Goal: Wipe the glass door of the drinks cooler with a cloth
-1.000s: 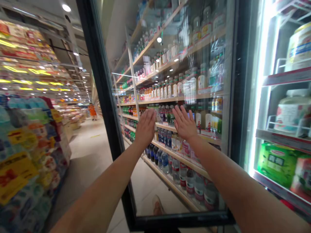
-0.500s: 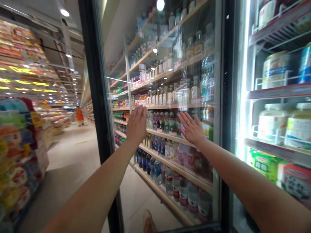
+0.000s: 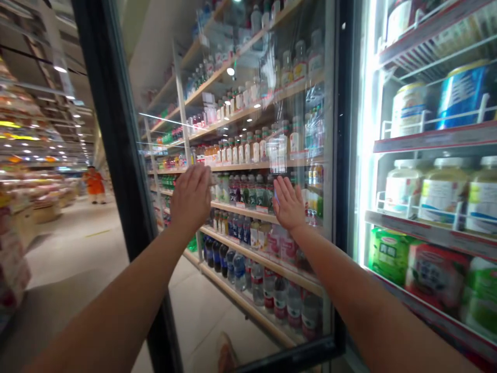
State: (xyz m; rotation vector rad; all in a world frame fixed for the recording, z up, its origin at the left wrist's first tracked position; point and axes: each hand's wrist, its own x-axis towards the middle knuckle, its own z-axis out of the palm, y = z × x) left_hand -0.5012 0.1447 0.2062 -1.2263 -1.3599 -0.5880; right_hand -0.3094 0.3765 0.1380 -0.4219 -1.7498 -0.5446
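Both of my palms press flat against the glass of an open cooler door (image 3: 240, 77) with a black frame. My left hand (image 3: 191, 197) lies on the pane's left-middle part, fingers stretched upward. My right hand (image 3: 288, 203) lies flat further right, near the hinge side, fingers spread. Neither hand holds anything. Through the glass I see long wooden shelves (image 3: 248, 210) of bottled drinks.
To the right the lit cooler interior (image 3: 430, 217) holds white jars, blue tins and green packs on wire shelves. A tiled aisle (image 3: 70, 254) runs left, with a person in orange (image 3: 94, 183) far down it. Blurred goods stand at the far left edge.
The view has swung right and the door's frame has shifted left. Both hands stay flat on the glass, the left one now lower and further left in view. More of the cooler interior shows.
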